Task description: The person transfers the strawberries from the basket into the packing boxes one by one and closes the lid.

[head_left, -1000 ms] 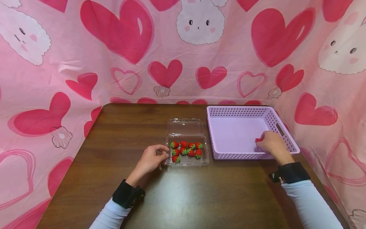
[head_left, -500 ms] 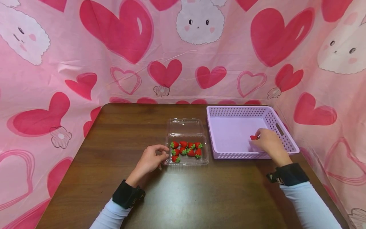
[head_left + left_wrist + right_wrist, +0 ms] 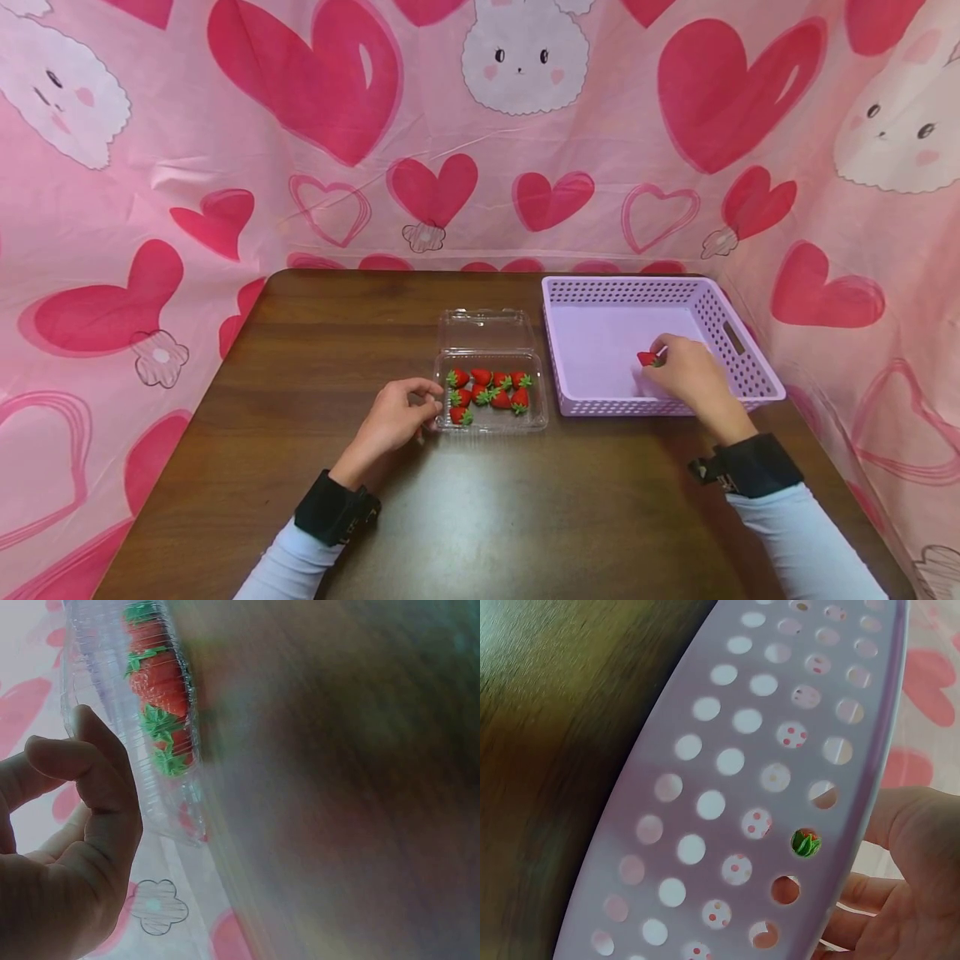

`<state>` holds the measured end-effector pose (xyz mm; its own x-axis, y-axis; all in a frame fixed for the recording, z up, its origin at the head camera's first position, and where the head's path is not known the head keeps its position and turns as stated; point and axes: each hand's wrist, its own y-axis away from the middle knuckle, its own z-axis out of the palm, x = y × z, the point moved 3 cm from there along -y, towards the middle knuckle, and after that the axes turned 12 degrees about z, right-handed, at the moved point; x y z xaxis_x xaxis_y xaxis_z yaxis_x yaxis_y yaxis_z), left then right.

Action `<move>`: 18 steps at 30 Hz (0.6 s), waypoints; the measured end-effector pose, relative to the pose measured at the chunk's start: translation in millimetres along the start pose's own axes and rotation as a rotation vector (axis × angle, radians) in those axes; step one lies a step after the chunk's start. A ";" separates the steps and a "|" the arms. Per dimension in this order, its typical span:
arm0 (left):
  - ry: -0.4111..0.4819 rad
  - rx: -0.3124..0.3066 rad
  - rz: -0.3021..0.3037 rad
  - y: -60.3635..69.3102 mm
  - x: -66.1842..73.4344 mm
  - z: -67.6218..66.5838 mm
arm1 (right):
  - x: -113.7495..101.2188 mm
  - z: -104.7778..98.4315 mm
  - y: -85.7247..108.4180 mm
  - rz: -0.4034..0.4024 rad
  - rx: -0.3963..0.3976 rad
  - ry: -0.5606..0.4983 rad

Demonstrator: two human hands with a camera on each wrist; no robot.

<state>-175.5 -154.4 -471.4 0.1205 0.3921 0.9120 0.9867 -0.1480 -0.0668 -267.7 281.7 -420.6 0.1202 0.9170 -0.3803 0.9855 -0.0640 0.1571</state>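
Observation:
Several red strawberries (image 3: 480, 396) with green leaves lie in a clear plastic clamshell box (image 3: 491, 427), its lid (image 3: 486, 332) folded back. My left hand (image 3: 397, 414) holds the box's left edge with thumb and bent fingers; in the left wrist view the fingers (image 3: 97, 765) are curled against its side. Over the front right part of the lilac basket (image 3: 615, 342), my right hand (image 3: 693, 371) pinches one strawberry (image 3: 648, 359), its red tip pointing left. The right wrist view shows green leaves (image 3: 805, 843) through a hole in the basket wall, which hides the fingertips.
The lilac basket stands right of the clamshell box, with a narrow gap between them and raised perforated walls. Both rest on a brown wooden table (image 3: 480, 517). A pink curtain (image 3: 480, 133) with hearts and rabbits hangs behind.
My right hand has moved left inside the basket, carrying the strawberry, which now shows more clearly at the fingertips. The left hand and the box have stayed put.

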 end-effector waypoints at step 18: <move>-0.007 0.002 -0.004 0.1 1.4 -0.1 | -11.4 6.6 7.8 -0.057 0.033 -0.043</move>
<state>-175.2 -153.9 -470.1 0.1169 0.3992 0.9094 0.9875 -0.1442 -0.0637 -260.6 268.2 -421.0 0.0678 0.9018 -0.4267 0.9942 -0.0255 0.1041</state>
